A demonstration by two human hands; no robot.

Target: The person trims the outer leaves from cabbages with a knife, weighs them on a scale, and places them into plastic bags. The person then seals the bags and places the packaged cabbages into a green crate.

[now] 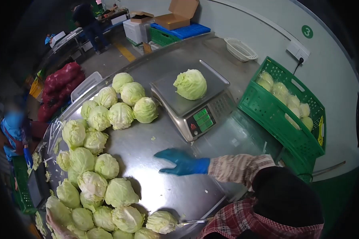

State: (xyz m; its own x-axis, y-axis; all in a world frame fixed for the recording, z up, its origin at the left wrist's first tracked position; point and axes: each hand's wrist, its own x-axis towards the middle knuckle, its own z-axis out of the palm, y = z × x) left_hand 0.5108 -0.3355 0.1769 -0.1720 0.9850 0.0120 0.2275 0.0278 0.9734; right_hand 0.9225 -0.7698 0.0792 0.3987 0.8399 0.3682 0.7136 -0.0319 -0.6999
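My right hand (181,161), in a blue glove, reaches over the bare metal table with its fingers apart, holding nothing. It is slightly blurred. Just beyond it stands a digital scale (219,104) with a lit green display, and one cabbage (190,84) rests on its plate. To the left of my hand many cabbages (121,192) lie in a curved heap. One cabbage (161,222) is beside a thin metal tool (194,221) at the bottom. My left hand is not visible.
A green crate (263,104) with wrapped cabbages stands at the right, below a white basket (241,49). Red sacks (62,85) lie beyond the table's left edge. Co-workers (12,127) (87,24) are at the left and far back.
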